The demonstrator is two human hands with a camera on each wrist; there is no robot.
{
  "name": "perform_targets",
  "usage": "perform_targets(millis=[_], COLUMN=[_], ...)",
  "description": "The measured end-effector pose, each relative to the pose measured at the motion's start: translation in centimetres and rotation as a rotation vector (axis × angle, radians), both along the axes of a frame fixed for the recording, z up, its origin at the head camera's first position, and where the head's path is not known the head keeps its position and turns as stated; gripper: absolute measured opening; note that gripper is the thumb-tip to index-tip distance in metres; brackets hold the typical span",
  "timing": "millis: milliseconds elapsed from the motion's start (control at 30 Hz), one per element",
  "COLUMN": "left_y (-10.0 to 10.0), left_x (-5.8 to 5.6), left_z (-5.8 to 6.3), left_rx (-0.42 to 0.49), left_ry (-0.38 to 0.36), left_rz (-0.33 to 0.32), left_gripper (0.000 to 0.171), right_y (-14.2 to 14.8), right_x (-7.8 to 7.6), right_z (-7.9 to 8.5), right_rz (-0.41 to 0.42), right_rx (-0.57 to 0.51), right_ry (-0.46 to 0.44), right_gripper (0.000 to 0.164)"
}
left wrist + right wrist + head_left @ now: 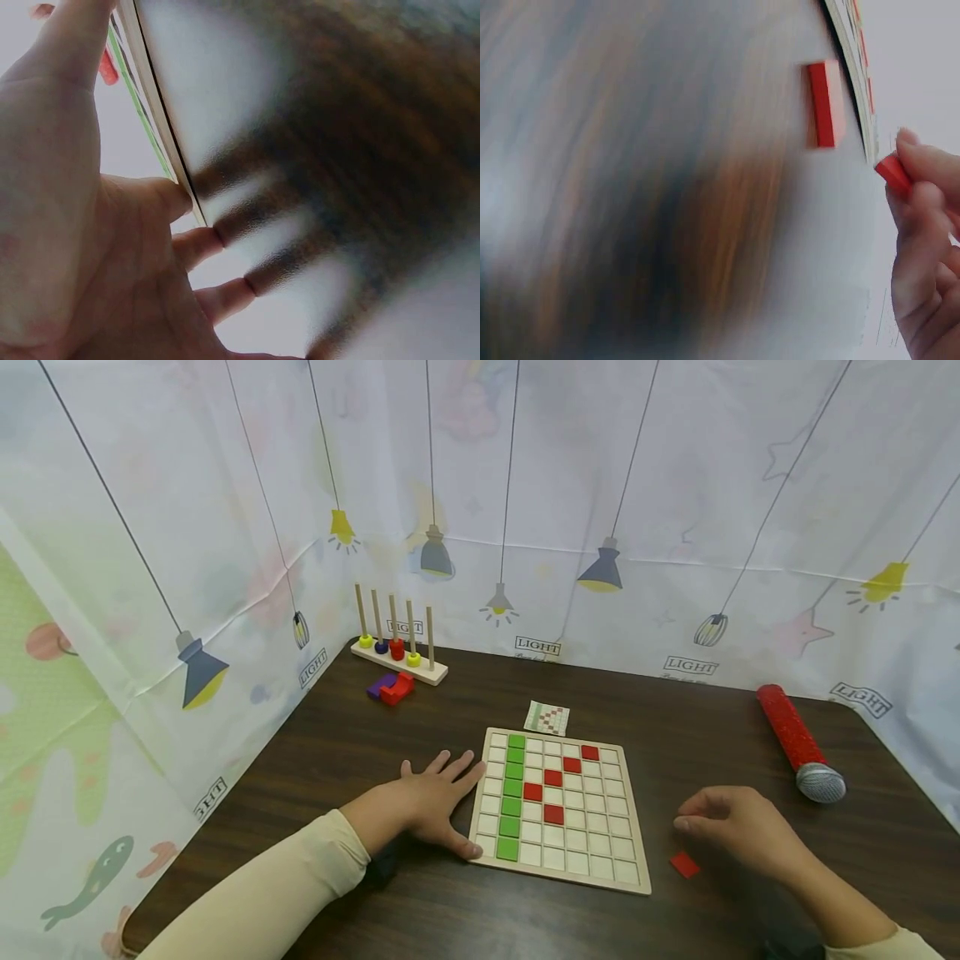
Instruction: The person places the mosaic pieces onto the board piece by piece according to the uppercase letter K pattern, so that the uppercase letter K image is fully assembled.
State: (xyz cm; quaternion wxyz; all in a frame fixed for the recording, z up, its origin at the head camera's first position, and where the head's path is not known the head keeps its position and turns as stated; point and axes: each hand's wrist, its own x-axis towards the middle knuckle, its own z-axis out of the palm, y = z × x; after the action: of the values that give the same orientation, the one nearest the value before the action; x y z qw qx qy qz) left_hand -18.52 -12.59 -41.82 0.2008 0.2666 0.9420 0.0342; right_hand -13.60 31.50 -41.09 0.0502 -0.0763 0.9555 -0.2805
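Observation:
A wooden grid board (600, 845) lies on the table, with a column of green tiles (513, 787) near its left side and several red tiles (552, 777) in a slanting line, one more set below. My left hand (438, 802) rests against the board's left edge, fingers spread; the left wrist view shows thumb and fingertips down at that edge. To the right of the board, my right hand (738, 827) is raised over the table. Between thumb and finger it pinches a small red tile (893, 174), hidden in the head view. Another red tile (685, 864) lies below this hand.
Behind the board is a small pattern card (547, 718). A wooden peg stand with rings (437, 675) stands back left, red and purple blocks (397, 688) before it. A red microphone (795, 731) lies at the right. Printed cloth (480, 485) hangs behind the table.

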Motion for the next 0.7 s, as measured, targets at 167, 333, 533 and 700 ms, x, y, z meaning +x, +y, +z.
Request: perform_targets(millis=[167,333,533,700], left_y=[0.0,0.0,0.0,0.0], left_x=[0.0,0.0,0.2,0.2], left_z=[0.0,0.0,0.2,0.4], left_rx=[0.003,0.004,0.006,0.011], left_ry=[0.002,0.006,0.007,-0.001], left_rz=[0.002,0.001,0.0,-0.001], left_gripper=[0.125,0.124,0.123,0.124], right_y=[-1.7,-3.8,-6.5,-8.2], right_x=[-0.2,-0.4,-0.6,-0.8], right_z=[0.2,-0.1,-0.1,-0.4], right_rz=[-0.024,-0.006,0.037,0.131], right_rx=[-0.175,-0.325,-0.417,-0.447], right_ry=[-0.07,-0.128,-0.187,-0.194], right_gripper=[0.031,0.034,0.032,0.032])
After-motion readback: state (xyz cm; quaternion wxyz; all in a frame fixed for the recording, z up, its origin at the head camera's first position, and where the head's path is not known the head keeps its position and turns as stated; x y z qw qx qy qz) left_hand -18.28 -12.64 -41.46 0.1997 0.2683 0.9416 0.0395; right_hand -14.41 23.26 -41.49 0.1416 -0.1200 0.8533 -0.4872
